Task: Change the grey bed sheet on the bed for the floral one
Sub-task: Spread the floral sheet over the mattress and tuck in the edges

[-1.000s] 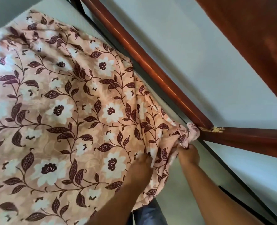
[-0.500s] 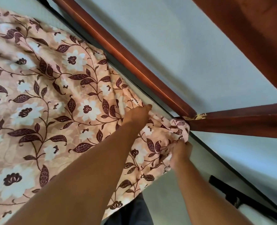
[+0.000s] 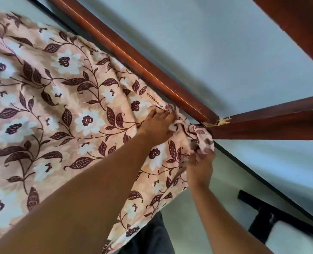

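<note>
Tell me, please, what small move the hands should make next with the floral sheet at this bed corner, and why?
Probably the right hand should draw the bunched corner of the floral sheet down and under, while the left hand holds the top flat. The cloth is gathered in folds against the wooden frame joint, not yet smooth.

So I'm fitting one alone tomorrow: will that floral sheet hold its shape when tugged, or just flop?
Probably floppy: the floral sheet bunches into soft folds where the right hand grips its corner. Likely light: it hangs limply over the edge. It may slip back; the left hand rests on it.
</note>
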A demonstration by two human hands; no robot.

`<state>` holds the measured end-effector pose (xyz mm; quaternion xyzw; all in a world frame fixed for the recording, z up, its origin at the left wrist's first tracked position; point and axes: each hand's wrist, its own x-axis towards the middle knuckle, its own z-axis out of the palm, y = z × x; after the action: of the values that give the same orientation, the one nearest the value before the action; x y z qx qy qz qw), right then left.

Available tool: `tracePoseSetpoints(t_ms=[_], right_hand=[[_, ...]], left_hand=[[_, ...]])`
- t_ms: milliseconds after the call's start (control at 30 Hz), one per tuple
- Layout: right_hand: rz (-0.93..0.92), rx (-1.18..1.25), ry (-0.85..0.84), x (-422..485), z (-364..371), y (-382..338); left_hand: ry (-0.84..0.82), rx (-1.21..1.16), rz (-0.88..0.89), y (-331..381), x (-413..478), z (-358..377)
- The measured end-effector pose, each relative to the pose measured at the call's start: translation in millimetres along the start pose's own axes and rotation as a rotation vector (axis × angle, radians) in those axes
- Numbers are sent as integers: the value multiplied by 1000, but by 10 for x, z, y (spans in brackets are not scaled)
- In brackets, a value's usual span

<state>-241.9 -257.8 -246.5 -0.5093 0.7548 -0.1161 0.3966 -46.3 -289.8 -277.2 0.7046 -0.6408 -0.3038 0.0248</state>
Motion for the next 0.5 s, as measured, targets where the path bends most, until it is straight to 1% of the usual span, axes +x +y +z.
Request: tracePoseSetpoints(t_ms=[67, 133, 233, 300, 367, 433, 500], right_hand=[[-144, -124, -87, -62, 87, 0], [-236, -173, -122, -38, 167, -31], [-273, -178, -133, 124, 255, -100], [-232, -161, -144, 244, 292, -106], [-178, -87, -197, 371, 327, -85], [-35, 0, -260, 548, 378, -41], [157, 178, -306, 696, 395, -56]], left_hand=[[-34, 79, 55, 24, 44, 32], [-66, 99, 81, 48, 112, 54], [-105, 136, 73, 94, 211, 53], [-115, 180, 56, 132, 268, 52], [-116, 208, 42, 152, 331, 69], [-124, 226, 22, 166, 400, 78], [-127, 259, 15, 195, 471, 66]])
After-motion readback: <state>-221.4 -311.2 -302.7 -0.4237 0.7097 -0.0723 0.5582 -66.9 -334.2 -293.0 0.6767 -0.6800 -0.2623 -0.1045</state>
